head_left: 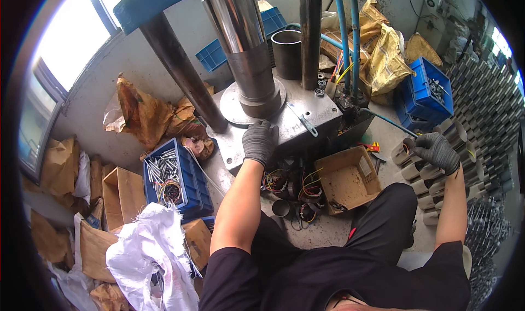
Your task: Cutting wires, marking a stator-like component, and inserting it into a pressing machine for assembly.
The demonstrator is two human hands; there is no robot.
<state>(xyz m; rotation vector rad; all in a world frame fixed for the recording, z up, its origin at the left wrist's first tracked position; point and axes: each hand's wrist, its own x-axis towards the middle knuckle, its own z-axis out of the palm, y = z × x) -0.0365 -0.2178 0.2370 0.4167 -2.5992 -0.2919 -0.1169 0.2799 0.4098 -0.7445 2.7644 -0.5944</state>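
In a dark grey glove, my left hand (260, 142) rests at the front edge of a round metal disc (232, 106) on the press base (317, 114). Its fingers are curled; whatever lies under their tips is hidden. A thick steel cylinder (257, 76) stands on the disc, its upper part shiny and its lower part dull. Off to the right, my gloved right hand (436, 151) is closed around the outer end of a thin blue lever (385, 118) that runs from the side of the press. Just below that hand lie metal tubes (429, 171).
Dark posts (183, 70) flank the cylinder. A small blue-handled tool (307, 126) lies on the base. Wired motor parts (290, 185) and an open cardboard box (350, 182) sit before my knees. Blue crates (180, 185) hold metal pieces; stacked tubes (486, 97) line the right.
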